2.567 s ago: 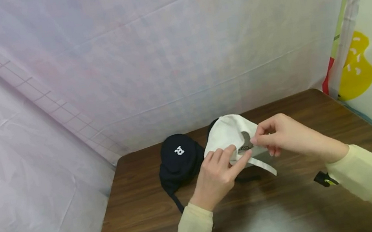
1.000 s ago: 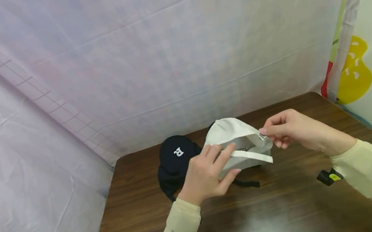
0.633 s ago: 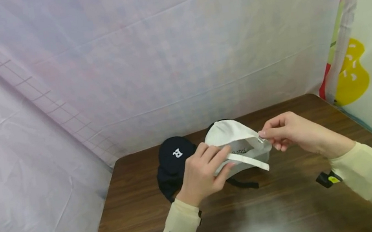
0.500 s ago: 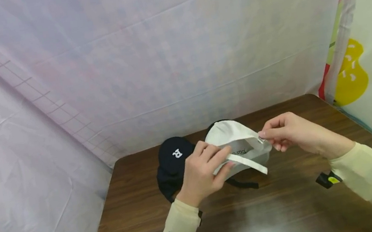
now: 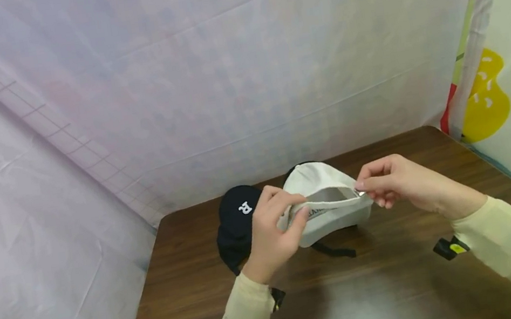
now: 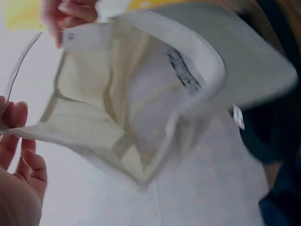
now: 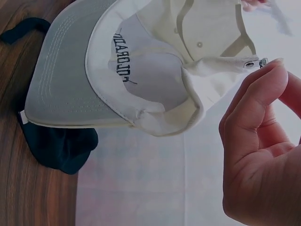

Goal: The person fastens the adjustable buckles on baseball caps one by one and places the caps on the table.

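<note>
A white baseball cap [image 5: 315, 175] with a grey-green underbrim [image 6: 254, 52] is held back-opening toward me above the table. Dark lettering [image 7: 121, 56] shows inside it. My left hand [image 5: 275, 230] pinches the white back strap [image 6: 22, 66] between thumb and fingers. In the head view, that strap runs from the left fingers toward the right hand. My right hand [image 5: 411, 186] pinches the small metal buckle [image 7: 263, 62] at the opening's other side. Whether strap and buckle touch cannot be told.
A black cap [image 5: 243, 210] with a white R lies on the brown wooden table [image 5: 181, 295], left of the white one. Another black cap is partly hidden behind the white cap; a dark strap [image 5: 334, 250] lies beneath. A pale cloth backdrop [image 5: 224, 76] rises behind the table.
The strap's free end, which hung down to the right, has swung up level with the buckle. My left hand has shifted slightly up and turned; my right hand has stayed at the buckle.
</note>
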`<act>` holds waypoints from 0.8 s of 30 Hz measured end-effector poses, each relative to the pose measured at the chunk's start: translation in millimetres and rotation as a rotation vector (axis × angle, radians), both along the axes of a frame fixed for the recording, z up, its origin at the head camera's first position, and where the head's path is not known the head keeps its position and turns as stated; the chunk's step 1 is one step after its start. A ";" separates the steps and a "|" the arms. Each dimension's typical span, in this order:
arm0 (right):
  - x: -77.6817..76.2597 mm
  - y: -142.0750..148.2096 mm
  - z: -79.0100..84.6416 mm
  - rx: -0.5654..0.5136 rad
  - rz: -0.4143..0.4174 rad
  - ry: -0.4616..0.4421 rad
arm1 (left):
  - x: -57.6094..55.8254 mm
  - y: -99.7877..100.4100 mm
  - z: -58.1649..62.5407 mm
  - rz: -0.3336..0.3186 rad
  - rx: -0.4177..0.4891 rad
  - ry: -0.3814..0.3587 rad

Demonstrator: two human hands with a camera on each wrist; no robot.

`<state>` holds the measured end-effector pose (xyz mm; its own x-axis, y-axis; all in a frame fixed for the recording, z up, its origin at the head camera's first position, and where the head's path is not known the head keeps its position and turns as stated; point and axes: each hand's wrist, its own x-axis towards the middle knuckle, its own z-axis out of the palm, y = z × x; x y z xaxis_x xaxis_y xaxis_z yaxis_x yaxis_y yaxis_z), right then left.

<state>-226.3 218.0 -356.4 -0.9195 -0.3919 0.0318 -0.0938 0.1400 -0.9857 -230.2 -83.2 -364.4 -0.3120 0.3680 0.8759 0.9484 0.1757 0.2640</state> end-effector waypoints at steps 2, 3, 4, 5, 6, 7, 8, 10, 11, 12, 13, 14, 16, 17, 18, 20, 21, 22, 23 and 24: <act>-0.1 -0.6 0.1 -0.012 0.010 0.006 | 1.5 -2.0 1.4 -0.058 0.072 -0.143; -0.2 -1.1 0.0 -0.017 0.015 0.010 | 2.3 -3.2 2.3 -0.085 0.109 -0.213; -0.2 -1.6 -0.1 -0.022 0.018 0.010 | 3.0 -4.6 3.3 -0.114 0.145 -0.279; -0.2 -2.2 -0.3 -0.026 0.016 0.009 | 3.5 -6.0 4.2 -0.143 0.178 -0.340; -0.1 -2.6 -0.4 -0.028 0.016 0.010 | 4.1 -7.1 5.3 -0.178 0.208 -0.402; -0.1 -2.8 -0.7 -0.031 0.015 0.011 | 4.5 -8.1 6.5 -0.210 0.239 -0.460; 0.0 -2.9 -0.9 -0.035 0.013 0.012 | 4.8 -8.9 7.5 -0.241 0.268 -0.514; 0.1 -3.0 -1.4 -0.039 0.007 0.012 | 5.0 -9.9 9.6 -0.304 0.329 -0.602; 0.2 -2.9 -1.5 -0.040 0.005 0.013 | 4.9 -10.3 10.5 -0.334 0.359 -0.637; 0.2 -2.8 -1.7 -0.042 0.004 0.015 | 4.8 -10.4 11.4 -0.363 0.389 -0.669; 0.2 -2.5 -2.1 -0.042 0.004 0.016 | 4.6 -10.7 12.3 -0.388 0.417 -0.689; 0.2 -2.5 -2.2 -0.042 0.005 0.016 | 4.6 -11.0 13.2 -0.414 0.443 -0.704; 0.3 -2.3 -2.5 -0.043 0.008 0.017 | 4.1 -11.5 15.5 -0.459 0.486 -0.722; 0.4 -2.2 -2.6 -0.043 0.010 0.018 | 3.7 -12.1 16.6 -0.475 0.503 -0.726; 0.3 -2.1 -2.9 -0.044 0.012 0.018 | 3.6 -12.5 17.9 -0.491 0.519 -0.732; 0.4 -2.0 -3.3 -0.046 0.015 0.020 | 3.5 -13.7 20.1 -0.507 0.546 -0.741; 0.6 -2.1 -3.4 -0.046 0.016 0.020 | 3.1 -14.2 21.0 -0.510 0.556 -0.743; 0.6 -2.1 -3.5 -0.045 0.016 0.020 | 2.7 -14.7 21.8 -0.512 0.568 -0.744; 0.8 -2.2 -3.4 -0.044 0.015 0.020 | 2.5 -15.2 22.2 -0.514 0.581 -0.745; 0.8 -2.4 -3.4 -0.041 0.014 0.020 | 2.4 -15.6 22.5 -0.514 0.593 -0.747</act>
